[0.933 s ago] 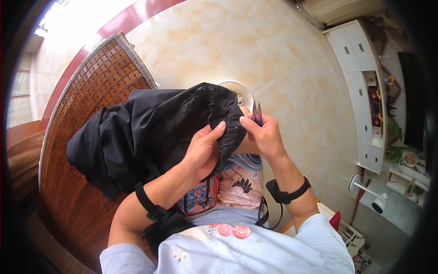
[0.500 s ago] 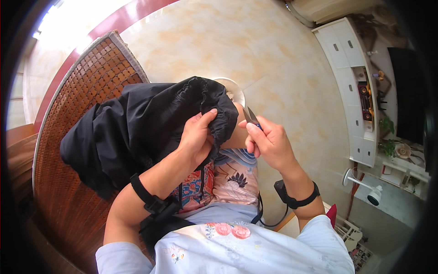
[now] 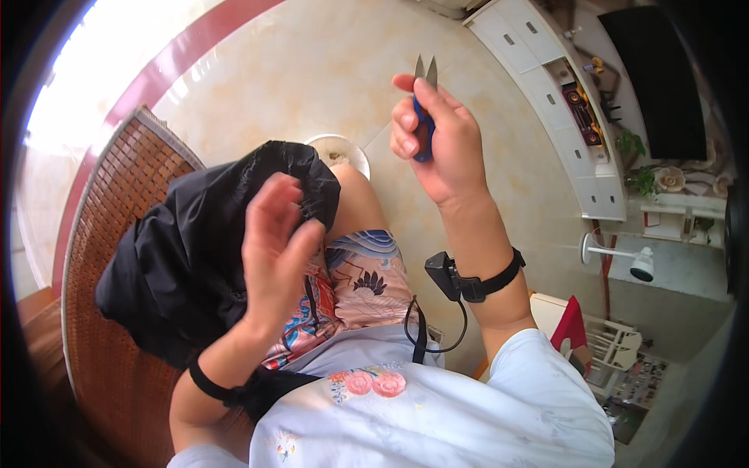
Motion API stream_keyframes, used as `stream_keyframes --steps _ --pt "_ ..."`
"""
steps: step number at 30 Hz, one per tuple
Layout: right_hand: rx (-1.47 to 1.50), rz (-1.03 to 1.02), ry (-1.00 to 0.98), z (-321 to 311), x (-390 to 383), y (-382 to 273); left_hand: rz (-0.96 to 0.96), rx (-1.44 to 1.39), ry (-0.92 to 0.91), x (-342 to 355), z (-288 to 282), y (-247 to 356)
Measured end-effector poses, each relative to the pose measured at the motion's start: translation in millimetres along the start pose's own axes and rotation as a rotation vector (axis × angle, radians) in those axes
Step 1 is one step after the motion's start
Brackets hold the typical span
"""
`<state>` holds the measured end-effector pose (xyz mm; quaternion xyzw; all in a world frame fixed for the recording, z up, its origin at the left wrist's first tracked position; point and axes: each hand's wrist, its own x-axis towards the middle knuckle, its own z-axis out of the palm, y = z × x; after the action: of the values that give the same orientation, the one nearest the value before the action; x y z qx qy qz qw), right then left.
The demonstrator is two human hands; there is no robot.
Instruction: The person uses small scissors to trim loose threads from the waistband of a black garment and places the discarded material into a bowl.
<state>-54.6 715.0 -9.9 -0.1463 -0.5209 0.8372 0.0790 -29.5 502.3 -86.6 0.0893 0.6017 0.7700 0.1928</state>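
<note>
Right hand raised, clenched around blue-handled thread snips; left hand released, fingers spread, hovering over black garment on lap.

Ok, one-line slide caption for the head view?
Seated person's right hand lifts blue-handled thread snips while the open left hand hovers over black fabric on the lap.
</note>
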Motion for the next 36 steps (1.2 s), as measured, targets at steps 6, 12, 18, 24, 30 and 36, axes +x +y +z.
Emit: stream_keyframes --steps 6,12,18,24,30,36 --pt "0.246 -0.12 -0.094 31 -7 -24 -0.33 -0.31 -0.654 -24 66 -1" --pt "0.114 -0.236 -0.071 30 -11 0 -0.502 -0.306 -0.696 -39 77 -5" --pt "-0.949 -0.485 0.008 14 -20 51 -0.612 -0.284 -0.508 -50 63 4" --pt "0.372 -0.012 0.194 4 4 29 -0.465 -0.213 -0.488 -49 74 -5" --pt "-0.363 -0.005 0.13 9 13 42 0.14 0.426 -0.486 -26 47 40" --pt "-2.111 -0.436 -0.227 49 29 74 0.498 0.601 -0.404 2 62 95"
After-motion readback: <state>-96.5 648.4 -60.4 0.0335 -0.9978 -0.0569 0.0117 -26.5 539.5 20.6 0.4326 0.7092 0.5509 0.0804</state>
